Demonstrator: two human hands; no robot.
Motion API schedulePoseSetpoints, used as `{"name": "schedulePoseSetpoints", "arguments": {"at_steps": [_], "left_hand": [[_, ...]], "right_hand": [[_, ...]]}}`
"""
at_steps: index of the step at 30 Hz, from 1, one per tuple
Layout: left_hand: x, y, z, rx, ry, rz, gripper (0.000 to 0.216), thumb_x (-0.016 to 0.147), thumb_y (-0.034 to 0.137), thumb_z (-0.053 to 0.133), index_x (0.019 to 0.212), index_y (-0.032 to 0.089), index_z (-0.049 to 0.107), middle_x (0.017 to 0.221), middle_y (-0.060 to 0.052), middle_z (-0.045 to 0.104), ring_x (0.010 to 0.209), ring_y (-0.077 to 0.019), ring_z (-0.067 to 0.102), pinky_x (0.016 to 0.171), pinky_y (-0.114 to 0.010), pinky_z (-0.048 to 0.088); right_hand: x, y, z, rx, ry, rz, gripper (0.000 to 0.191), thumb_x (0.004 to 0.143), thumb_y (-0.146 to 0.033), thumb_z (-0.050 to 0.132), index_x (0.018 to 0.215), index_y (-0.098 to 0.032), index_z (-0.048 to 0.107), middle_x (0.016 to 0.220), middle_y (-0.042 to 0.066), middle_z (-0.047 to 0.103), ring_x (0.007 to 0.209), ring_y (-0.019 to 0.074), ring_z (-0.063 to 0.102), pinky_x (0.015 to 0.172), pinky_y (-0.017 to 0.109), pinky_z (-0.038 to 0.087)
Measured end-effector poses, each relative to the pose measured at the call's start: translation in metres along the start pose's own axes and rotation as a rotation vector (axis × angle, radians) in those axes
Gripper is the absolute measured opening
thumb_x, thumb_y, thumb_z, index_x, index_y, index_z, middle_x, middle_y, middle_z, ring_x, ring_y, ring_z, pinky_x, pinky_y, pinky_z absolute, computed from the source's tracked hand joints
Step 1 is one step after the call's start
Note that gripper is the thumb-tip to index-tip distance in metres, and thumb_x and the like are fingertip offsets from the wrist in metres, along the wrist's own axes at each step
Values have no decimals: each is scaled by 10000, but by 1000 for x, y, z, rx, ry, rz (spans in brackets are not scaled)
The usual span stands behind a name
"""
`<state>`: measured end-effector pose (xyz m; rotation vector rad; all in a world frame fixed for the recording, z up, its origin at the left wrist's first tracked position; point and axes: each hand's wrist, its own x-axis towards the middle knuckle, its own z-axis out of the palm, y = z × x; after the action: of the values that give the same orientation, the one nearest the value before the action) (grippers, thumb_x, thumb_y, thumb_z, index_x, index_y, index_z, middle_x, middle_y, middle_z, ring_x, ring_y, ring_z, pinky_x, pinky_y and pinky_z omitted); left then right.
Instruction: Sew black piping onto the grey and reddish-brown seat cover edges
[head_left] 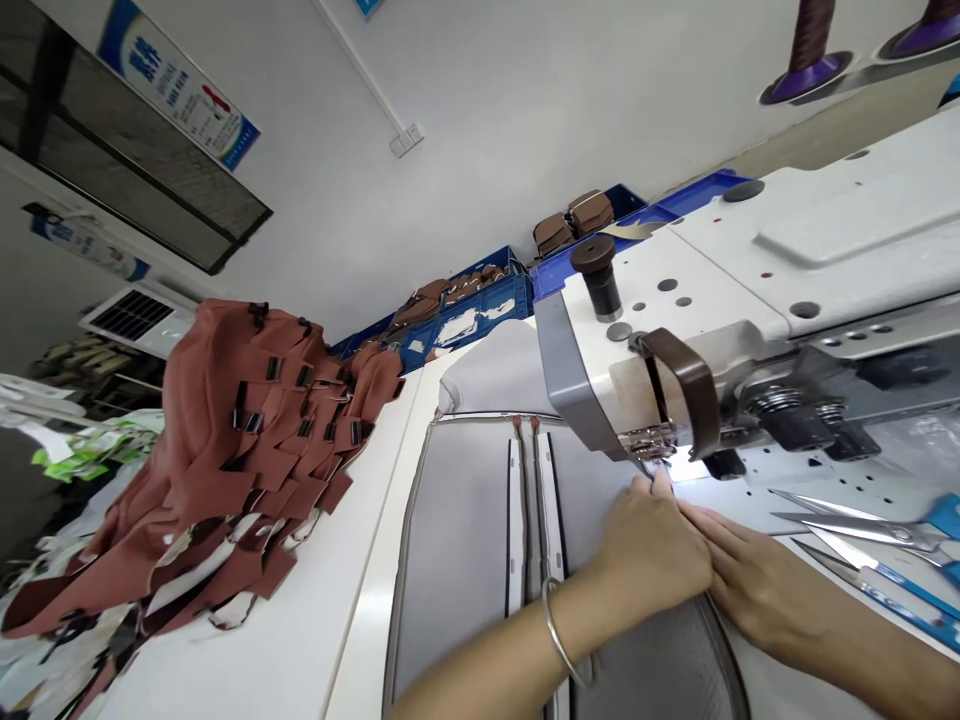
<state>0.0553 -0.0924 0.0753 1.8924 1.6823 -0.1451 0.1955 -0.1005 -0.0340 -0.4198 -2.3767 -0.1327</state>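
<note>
A grey leather-like cover panel with dark piped edges lies under the head of a white sewing machine. My left hand, with a silver bangle at its wrist, is closed on the panel's edge, fingertips close to the needle area. My right hand lies beside it, fingers stretched out along the same edge and touching or nearly touching the left hand. Its thumb is hidden. Two white strips run along the panel's middle seam. The machine's brown guard stands just above my fingertips.
Blue-handled scissors and a blue-handled cutting tool lie right of my hands. Reddish-brown sewn covers with black clips are heaped at the left. Blue crates with brown pieces stand behind. Thread spools rise at the upper right.
</note>
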Motion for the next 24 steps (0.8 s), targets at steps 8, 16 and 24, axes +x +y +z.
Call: {"name": "schedulePoseSetpoints", "arguments": {"at_steps": [8, 16, 24], "left_hand": [[-26, 7, 2, 10, -121, -46, 489, 813, 188, 444, 1278, 79, 545, 1252, -176, 569, 1095, -292, 527, 937, -370, 431], [-13, 4, -1, 52, -173, -3, 503, 813, 115, 449, 1301, 5, 499, 1247, -205, 573, 1082, -281, 546, 909, -319, 429], [5, -3, -3, -29, -37, 0, 356, 747, 106, 466, 1078, 97, 598, 983, -144, 632, 899, -248, 563, 806, -315, 438]], "right_hand": [[-5, -15, -7, 19, 9, -4, 304, 846, -36, 418, 974, 10, 690, 1079, 273, 630, 1270, 421, 429, 946, 553, 504], [4, -13, -5, 18, 25, 52, 315, 832, 2, 404, 972, 6, 687, 1073, 273, 632, 1185, 354, 525, 972, 506, 495], [10, 1, -3, -85, 3, -17, 304, 838, -30, 404, 970, 0, 676, 1045, 246, 648, 1131, 346, 563, 929, 488, 527]]}}
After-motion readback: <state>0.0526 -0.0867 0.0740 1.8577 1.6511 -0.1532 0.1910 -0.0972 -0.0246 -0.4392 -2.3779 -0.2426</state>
